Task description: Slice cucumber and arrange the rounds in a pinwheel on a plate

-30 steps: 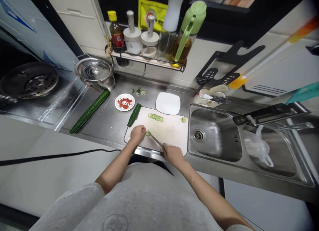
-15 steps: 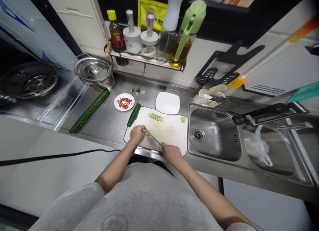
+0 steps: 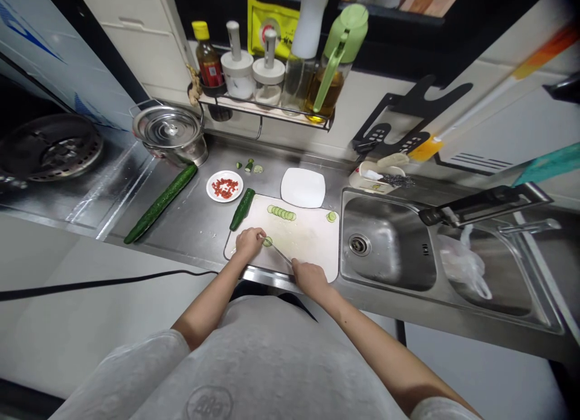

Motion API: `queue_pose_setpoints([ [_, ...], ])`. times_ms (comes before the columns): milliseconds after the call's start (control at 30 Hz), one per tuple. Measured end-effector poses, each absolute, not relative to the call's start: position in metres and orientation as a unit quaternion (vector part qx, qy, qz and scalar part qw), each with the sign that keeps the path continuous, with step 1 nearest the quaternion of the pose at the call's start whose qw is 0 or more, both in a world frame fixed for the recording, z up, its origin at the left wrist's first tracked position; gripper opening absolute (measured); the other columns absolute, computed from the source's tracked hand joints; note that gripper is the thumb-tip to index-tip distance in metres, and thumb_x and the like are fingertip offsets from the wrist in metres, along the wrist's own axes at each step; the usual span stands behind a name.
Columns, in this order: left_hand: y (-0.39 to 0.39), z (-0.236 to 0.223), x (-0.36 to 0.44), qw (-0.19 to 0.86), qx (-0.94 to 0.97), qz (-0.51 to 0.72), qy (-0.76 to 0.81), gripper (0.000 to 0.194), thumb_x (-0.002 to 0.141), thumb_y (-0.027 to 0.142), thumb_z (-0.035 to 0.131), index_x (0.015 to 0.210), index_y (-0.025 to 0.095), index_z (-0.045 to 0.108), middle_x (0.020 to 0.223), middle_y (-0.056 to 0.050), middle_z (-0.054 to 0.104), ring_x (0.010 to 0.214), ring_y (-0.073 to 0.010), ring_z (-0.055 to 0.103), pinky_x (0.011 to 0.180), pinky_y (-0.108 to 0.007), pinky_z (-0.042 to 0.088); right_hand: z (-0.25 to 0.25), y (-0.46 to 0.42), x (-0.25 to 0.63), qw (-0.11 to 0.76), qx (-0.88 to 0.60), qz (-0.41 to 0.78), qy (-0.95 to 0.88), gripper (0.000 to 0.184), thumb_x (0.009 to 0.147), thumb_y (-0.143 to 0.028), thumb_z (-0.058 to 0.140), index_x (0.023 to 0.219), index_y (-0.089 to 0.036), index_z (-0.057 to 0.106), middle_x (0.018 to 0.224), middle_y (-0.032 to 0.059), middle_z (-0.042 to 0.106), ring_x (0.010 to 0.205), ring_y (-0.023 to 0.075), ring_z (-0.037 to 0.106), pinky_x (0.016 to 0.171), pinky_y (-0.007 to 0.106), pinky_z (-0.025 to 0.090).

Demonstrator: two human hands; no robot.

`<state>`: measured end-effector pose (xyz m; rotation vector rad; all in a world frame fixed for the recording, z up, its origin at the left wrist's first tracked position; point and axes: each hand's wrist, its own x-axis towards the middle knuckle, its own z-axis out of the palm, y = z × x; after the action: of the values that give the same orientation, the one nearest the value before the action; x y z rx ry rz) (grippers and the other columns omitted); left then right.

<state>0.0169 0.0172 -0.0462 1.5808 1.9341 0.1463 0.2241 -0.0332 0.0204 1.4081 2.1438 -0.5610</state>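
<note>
My left hand (image 3: 249,243) is closed in a pinch at the left part of the white cutting board (image 3: 312,245), its fingertips at a thin cucumber slice (image 3: 267,242). My right hand (image 3: 311,279) grips a knife (image 3: 283,255) at the board's front edge. The blade points up and left, its tip by that slice; the handle is hidden in my fist. Farther back on the board lies a row of overlapping cucumber slices (image 3: 281,213). A few more slices (image 3: 331,216) sit at its right corner. A cut length of cucumber (image 3: 242,209) rests across the board's left edge.
A whole cucumber (image 3: 161,203) lies on the steel counter at left. Behind the board are a plate of red pieces (image 3: 225,187), cucumber scraps (image 3: 249,165) and a white square plate (image 3: 302,188). The sink (image 3: 389,245) adjoins at right; a seasoning rack (image 3: 267,109) hangs above.
The whole view has shifted slightly. Both hands, the knife and the cucumber slices keep nearly the same places relative to the board.
</note>
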Motion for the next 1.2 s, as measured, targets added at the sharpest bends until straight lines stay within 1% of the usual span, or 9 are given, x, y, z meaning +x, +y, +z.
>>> queue_pose_setpoints([
  [167,0.018,-0.045,0.017,0.32,0.599,0.05,0.733,0.02,0.08,0.025,0.056,0.094,0.028,0.07,0.09,0.0,0.069,0.089,-0.0166,0.06,0.076,-0.026,0.04,0.015,-0.034,0.226,0.257,0.523,-0.219,0.783,0.029,0.091,-0.018,0.035,0.115,-0.019,0.051,0.095,0.0118,0.07,0.092,0.0217,0.066,0.07,0.028,0.042],
  [367,0.017,-0.045,0.018,0.308,0.606,0.044,0.732,0.023,0.081,0.023,0.054,0.096,0.029,0.07,0.093,0.0,0.069,0.091,-0.0178,0.059,0.079,-0.028,0.039,0.013,-0.042,0.237,0.26,0.526,-0.227,0.777,0.03,0.091,-0.018,0.035,0.117,-0.019,0.051,0.094,0.0124,0.07,0.093,0.0223,0.065,0.072,0.029,0.042],
  [500,0.012,-0.043,0.023,0.283,0.624,0.033,0.728,0.023,0.083,0.025,0.05,0.097,0.026,0.068,0.099,-0.004,0.066,0.096,-0.0202,0.057,0.084,-0.031,0.038,0.011,-0.051,0.251,0.268,0.533,-0.227,0.77,0.027,0.092,-0.019,0.035,0.113,-0.019,0.053,0.093,0.0126,0.07,0.092,0.0228,0.065,0.072,0.029,0.041],
  [600,0.006,-0.042,0.029,0.261,0.634,0.034,0.727,0.022,0.084,0.031,0.052,0.1,0.024,0.066,0.104,-0.006,0.063,0.101,-0.022,0.055,0.087,-0.033,0.037,0.012,-0.055,0.26,0.268,0.538,-0.233,0.764,0.026,0.095,-0.024,0.034,0.113,-0.02,0.053,0.095,0.0128,0.07,0.092,0.0227,0.065,0.072,0.029,0.04],
  [667,0.004,-0.042,0.033,0.256,0.637,0.039,0.726,0.022,0.084,0.03,0.052,0.101,0.023,0.064,0.106,-0.007,0.062,0.103,-0.022,0.053,0.088,-0.033,0.036,0.013,-0.056,0.264,0.259,0.542,-0.239,0.763,0.027,0.096,-0.027,0.032,0.112,-0.02,0.053,0.095,0.0126,0.07,0.092,0.0227,0.065,0.072,0.028,0.039],
  [767,0.004,-0.043,0.037,0.261,0.637,0.046,0.724,0.019,0.084,0.025,0.051,0.098,0.023,0.063,0.106,-0.006,0.062,0.103,-0.0209,0.053,0.088,-0.031,0.036,0.015,-0.057,0.267,0.23,0.549,-0.25,0.764,0.03,0.097,-0.031,0.031,0.113,-0.021,0.055,0.096,0.012,0.07,0.092,0.0226,0.065,0.072,0.028,0.038],
  [900,0.005,-0.04,0.041,0.281,0.631,0.048,0.722,0.018,0.084,0.018,0.048,0.094,0.022,0.062,0.098,-0.004,0.066,0.096,-0.019,0.057,0.083,-0.03,0.037,0.013,-0.062,0.269,0.203,0.566,-0.255,0.757,0.033,0.097,-0.03,0.031,0.116,-0.02,0.056,0.096,0.0114,0.071,0.094,0.0228,0.065,0.072,0.027,0.038],
  [1067,0.007,-0.034,0.036,0.285,0.621,0.063,0.727,0.019,0.084,0.017,0.045,0.091,0.023,0.062,0.093,-0.002,0.069,0.089,-0.017,0.061,0.077,-0.028,0.036,0.007,-0.063,0.271,0.171,0.593,-0.26,0.743,0.034,0.097,-0.031,0.032,0.117,-0.022,0.057,0.093,0.0096,0.072,0.095,0.022,0.065,0.072,0.026,0.038],
  [1200,0.012,-0.031,0.019,0.253,0.62,0.044,0.741,0.019,0.086,0.017,0.045,0.091,0.024,0.062,0.094,-0.002,0.069,0.091,-0.0173,0.061,0.078,-0.029,0.035,0.004,-0.058,0.275,0.152,0.62,-0.259,0.725,0.035,0.097,-0.034,0.031,0.117,-0.021,0.056,0.094,0.0103,0.072,0.095,0.0223,0.065,0.073,0.026,0.038],
])
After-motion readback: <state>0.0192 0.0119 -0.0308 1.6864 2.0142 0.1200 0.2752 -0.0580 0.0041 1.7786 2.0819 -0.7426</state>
